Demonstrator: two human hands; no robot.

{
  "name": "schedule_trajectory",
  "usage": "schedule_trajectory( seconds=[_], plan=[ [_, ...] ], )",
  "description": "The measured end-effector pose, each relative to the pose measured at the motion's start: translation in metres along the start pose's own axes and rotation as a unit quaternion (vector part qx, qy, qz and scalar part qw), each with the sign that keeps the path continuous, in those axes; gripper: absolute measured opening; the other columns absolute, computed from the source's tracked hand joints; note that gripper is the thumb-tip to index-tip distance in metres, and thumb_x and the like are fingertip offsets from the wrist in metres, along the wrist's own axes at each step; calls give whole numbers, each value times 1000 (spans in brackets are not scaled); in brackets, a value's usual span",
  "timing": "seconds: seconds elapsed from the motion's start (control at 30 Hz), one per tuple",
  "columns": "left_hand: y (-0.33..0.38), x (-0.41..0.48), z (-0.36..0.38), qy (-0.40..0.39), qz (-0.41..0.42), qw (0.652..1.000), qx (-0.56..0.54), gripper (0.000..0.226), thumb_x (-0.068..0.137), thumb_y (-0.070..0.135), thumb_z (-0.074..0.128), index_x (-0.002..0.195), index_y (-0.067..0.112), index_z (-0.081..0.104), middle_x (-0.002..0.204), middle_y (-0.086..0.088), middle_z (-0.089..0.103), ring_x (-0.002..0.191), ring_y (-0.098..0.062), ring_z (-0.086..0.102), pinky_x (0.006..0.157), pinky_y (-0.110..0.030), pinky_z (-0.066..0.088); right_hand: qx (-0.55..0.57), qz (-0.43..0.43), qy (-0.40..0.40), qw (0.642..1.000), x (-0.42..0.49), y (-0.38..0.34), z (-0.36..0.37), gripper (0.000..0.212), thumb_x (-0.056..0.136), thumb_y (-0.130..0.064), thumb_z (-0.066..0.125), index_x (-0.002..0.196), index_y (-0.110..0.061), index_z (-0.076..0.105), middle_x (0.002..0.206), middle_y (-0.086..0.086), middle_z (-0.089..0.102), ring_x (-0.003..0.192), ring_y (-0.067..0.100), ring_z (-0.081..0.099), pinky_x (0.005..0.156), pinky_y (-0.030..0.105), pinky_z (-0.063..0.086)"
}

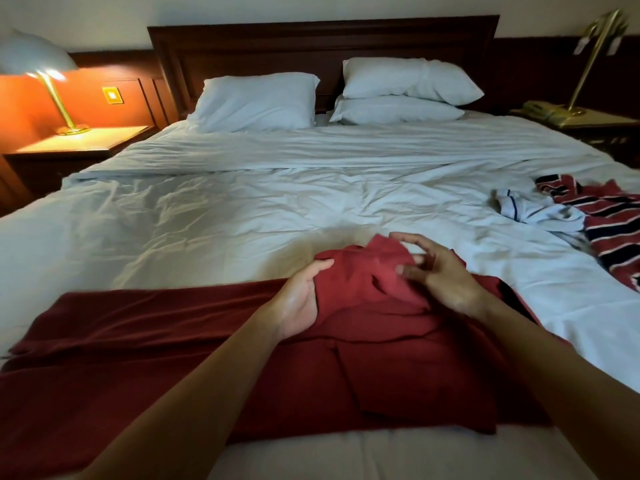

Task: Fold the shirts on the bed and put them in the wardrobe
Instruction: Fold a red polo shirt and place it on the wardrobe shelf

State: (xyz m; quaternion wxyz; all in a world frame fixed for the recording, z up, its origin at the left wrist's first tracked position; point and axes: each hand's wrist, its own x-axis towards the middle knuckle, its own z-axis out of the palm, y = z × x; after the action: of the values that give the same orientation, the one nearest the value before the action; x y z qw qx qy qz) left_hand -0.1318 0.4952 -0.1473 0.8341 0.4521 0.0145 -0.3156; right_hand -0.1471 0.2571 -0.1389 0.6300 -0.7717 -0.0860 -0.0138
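A plain red shirt (pixel 377 323) lies on the bed (pixel 242 216), partly on a dark red bed runner (pixel 114 341). My left hand (pixel 301 303) lies palm up with its fingers tucked under the shirt's left edge and its thumb on top of the cloth. My right hand (pixel 440 271) hovers over the shirt's upper right part with fingers loosely spread, touching the fabric near a raised fold. A red, black and white striped shirt (pixel 613 223) and a white shirt (pixel 533 211) lie crumpled at the bed's right side. No wardrobe is in view.
White pillows (pixel 256 102) rest against a dark wooden headboard (pixel 322 39). A lit brass lamp (pixel 52 81) stands on the left nightstand (pixel 79 143). On the right nightstand are another lamp (pixel 588 60) and a telephone (pixel 540 110). The white sheet is wrinkled across the middle.
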Motion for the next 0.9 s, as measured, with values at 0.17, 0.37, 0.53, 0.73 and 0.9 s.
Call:
schedule_trajectory(
  seconds=[0.17,0.37,0.53,0.73,0.9],
  plan=[
    [1,4,-2,8,9,1000,3,39,103,31,42,121,7,68,123,-15,70,111,-25,68,102,-39,48,51,27,114,992,15,-7,1,43,92,-3,64,126,-29,64,86,13,69,78,19,62,81,29,52],
    [-2,15,-6,66,-19,991,110,25,100,16,55,118,5,69,112,-12,74,91,-18,73,93,-30,54,-176,161,-31,971,15,1,-8,50,82,-53,72,125,-32,61,121,-11,62,108,6,60,95,17,45],
    [4,23,-20,128,-30,971,200,22,95,2,60,116,5,67,99,-6,74,85,-16,70,80,-28,57,-191,142,-24,971,6,14,-23,29,90,-11,69,116,-22,66,120,-2,68,107,10,64,93,19,45],
    [14,14,-30,107,-89,911,387,30,85,15,78,113,16,68,102,-2,77,84,-16,72,65,-24,56,-225,139,-88,960,4,15,-31,35,91,-13,69,123,-24,61,115,-18,61,95,-7,58,74,4,43],
    [11,21,-26,112,-43,930,347,30,88,26,75,116,17,70,104,-2,77,93,-16,74,74,-27,58,-187,151,-13,971,12,15,-23,36,85,-42,73,118,-30,67,113,-12,68,106,4,63,101,27,46]
  ],
)
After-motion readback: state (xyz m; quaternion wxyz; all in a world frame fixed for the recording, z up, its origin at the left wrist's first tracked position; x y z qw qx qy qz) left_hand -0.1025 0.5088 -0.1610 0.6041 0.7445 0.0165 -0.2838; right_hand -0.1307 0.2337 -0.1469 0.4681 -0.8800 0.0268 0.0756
